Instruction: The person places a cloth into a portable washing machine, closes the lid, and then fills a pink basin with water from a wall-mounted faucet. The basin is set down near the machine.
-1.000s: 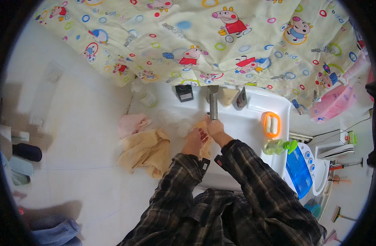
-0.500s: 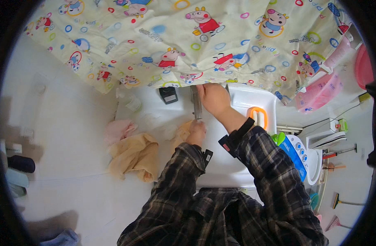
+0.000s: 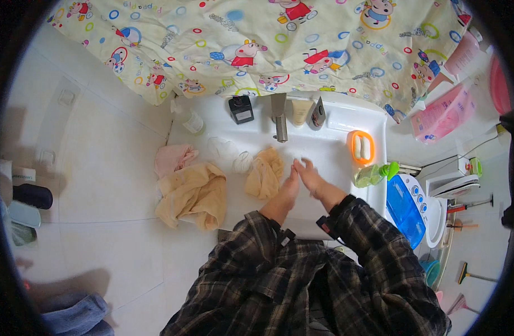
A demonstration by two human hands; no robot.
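Over the white sink [image 3: 313,221], my left hand [image 3: 286,195] and my right hand [image 3: 313,178] are close together, with nothing visible in them. Their fingers stretch out toward the faucet [image 3: 280,126]. The fingertips nearly meet; whether they touch I cannot tell. A small peach cloth [image 3: 263,173] lies just left of my left hand. Beside it is a white bundle [image 3: 243,162]. To the right of my right hand lies a green bottle [image 3: 369,175] with a pump, below an orange soap dish [image 3: 362,147] holding white soap.
A black box [image 3: 241,109], a cream tube [image 3: 302,112] and a dark carton [image 3: 318,113] stand by the faucet. A tan towel [image 3: 195,196] and a pink cloth [image 3: 176,157] drape at the sink's left. The patterned curtain [image 3: 212,73] hangs along the far edge.
My right hand has come off the faucet and moved nearer to me. My left hand has moved right, away from the peach cloth. The view has shifted, showing more of the sink's back.
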